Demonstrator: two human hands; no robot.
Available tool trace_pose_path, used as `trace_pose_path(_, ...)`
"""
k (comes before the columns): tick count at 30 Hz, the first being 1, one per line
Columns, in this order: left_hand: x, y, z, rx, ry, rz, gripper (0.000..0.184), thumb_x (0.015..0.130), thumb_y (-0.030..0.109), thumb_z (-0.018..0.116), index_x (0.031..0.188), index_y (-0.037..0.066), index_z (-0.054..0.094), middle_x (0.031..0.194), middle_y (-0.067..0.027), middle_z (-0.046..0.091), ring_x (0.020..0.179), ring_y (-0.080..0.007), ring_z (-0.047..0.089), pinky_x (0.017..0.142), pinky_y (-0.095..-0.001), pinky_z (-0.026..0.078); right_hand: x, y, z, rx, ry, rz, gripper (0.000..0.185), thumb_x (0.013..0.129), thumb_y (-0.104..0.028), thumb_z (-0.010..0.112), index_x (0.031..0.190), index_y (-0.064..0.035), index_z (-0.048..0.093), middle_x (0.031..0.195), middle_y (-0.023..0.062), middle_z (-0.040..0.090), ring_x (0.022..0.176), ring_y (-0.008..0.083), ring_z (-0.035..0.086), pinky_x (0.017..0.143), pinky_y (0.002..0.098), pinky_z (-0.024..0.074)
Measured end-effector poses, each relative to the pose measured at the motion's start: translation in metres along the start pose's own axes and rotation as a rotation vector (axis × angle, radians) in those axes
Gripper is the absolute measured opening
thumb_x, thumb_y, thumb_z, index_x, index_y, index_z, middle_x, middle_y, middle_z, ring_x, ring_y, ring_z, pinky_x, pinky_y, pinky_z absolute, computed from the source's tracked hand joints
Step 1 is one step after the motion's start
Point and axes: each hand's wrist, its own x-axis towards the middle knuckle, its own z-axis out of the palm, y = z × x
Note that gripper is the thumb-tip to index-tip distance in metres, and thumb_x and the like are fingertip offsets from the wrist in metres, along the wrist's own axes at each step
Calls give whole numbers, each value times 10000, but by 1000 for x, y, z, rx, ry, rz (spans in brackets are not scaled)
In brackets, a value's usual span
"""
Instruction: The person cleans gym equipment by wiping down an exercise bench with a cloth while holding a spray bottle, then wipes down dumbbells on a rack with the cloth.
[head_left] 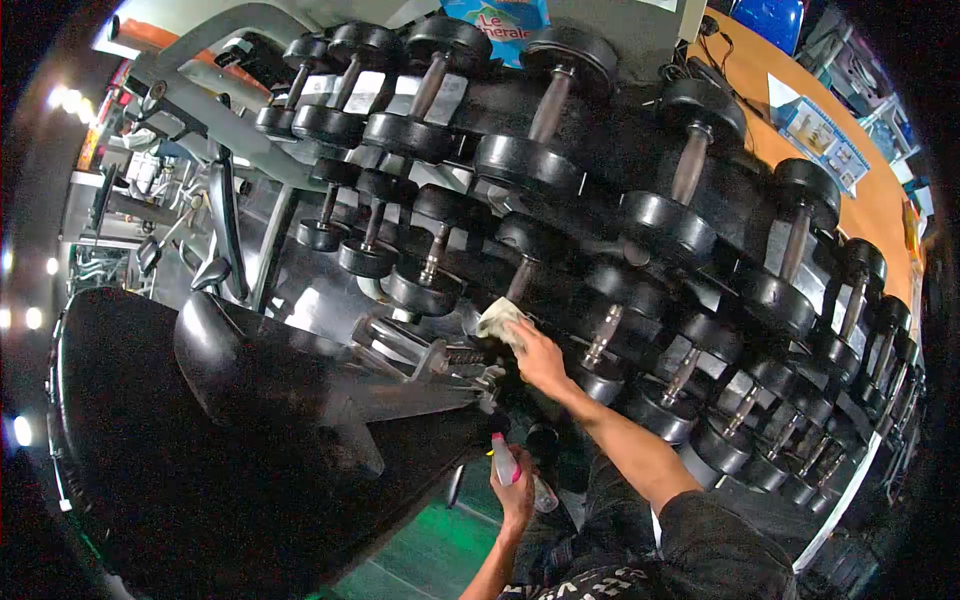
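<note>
My right hand (541, 358) is closed on a pale cloth (502, 318) and presses it against a black dumbbell (527, 262) in the lower row of the rack. The cloth and hand cover the near end of that dumbbell. Lower down, my left hand (515, 492) grips a spray bottle (506, 462) with a grey and pink trigger head; its clear body (544, 495) shows partly behind the fingers. Beside the right hand lies another dumbbell (606, 335) with a shiny metal handle.
Upper-row dumbbells (553, 105) stand behind the lower row. A black padded machine (230, 450) fills the left, its metal frame (400, 350) close to my right hand. A wooden desk (850, 95) with a calendar (822, 140) is at upper right.
</note>
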Motion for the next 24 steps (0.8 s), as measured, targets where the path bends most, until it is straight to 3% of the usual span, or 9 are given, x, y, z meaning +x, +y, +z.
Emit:
trace_pose_path(3, 3, -8, -10, 35, 26, -61, 204, 878, 94, 654, 1043, 20, 562, 837, -13, 574, 672, -90, 561, 570, -247, 478, 41, -6, 9, 35, 139, -249, 516, 773, -25, 543, 1255, -202, 590, 1356, 144, 504, 1197, 324, 506, 918, 391, 492)
trace_pose_path(5, 3, -23, -16, -95, -6, -128, 207, 873, 76, 655, 1051, 19, 564, 824, -16, 580, 655, -89, 561, 566, -237, 470, 75, 0, 41, -362, 50, -685, 452, 755, -54, 590, 1170, -228, 631, 1237, 92, 589, 1131, 276, 553, 859, 392, 523)
trace_pose_path(9, -2, -2, -17, -94, -96, -11, 200, 869, 55, 651, 1043, 28, 557, 779, 5, 575, 636, -66, 539, 554, -221, 444, 113, -15, 73, -535, -168, -492, 108, 747, -169, 621, 814, -134, 699, 903, 81, 636, 919, 278, 630, 711, 413, 543)
trace_pose_path(11, -9, -10, -18, -75, -150, -80, 199, 872, 69, 651, 1041, 28, 555, 772, 8, 573, 644, -64, 532, 560, -220, 439, 125, -18, 79, -595, -282, -365, 291, 687, -55, 654, 952, -166, 697, 982, 48, 627, 997, 296, 602, 778, 421, 537)
trace_pose_path(15, -11, -13, -24, -61, -249, -115, 202, 872, 107, 663, 1026, 24, 562, 774, 8, 576, 667, -61, 522, 580, -221, 439, 110, -3, 70, -433, -304, -379, 309, 719, -15, 612, 974, -168, 698, 1108, 69, 624, 1053, 290, 588, 784, 420, 535)
trace_pose_path(17, -10, -8, -28, 19, -294, -73, 199, 867, 105, 665, 1019, 22, 567, 787, 8, 581, 674, -62, 528, 586, -221, 442, 78, 13, 55, -251, 9, -555, 406, 732, 46, 559, 1054, -165, 687, 1294, 95, 552, 1151, 275, 552, 821, 411, 532)
trace_pose_path(20, -7, -12, -34, 71, -343, -12, 179, 860, 94, 665, 1001, 24, 580, 793, 10, 588, 679, -62, 533, 584, -222, 444, 14, 31, 36, -166, 150, -466, 532, 726, 85, 524, 1182, -164, 637, 1321, 132, 517, 1270, 306, 443, 1030, 340, 414)
trace_pose_path(22, -5, -15, -36, 39, -360, 10, 163, 856, 86, 663, 988, 27, 588, 786, 12, 588, 676, -60, 533, 576, -223, 442, -23, 42, 36, 634, 48, -109, 699, 712, 126, 520, 1340, -180, 515, 1386, 209, 434, 1306, 349, 402, 1066, 368, 380)
trace_pose_path(24, -1, -14, -38, 92, -328, 109, 149, 853, 75, 655, 984, 31, 597, 790, 7, 592, 672, -57, 531, 580, -223, 444, -36, 36, 44, 472, 168, -104, 721, 726, 128, 518, 1381, -167, 453, 1413, 244, 378, 1319, 368, 373, 1076, 370, 360)
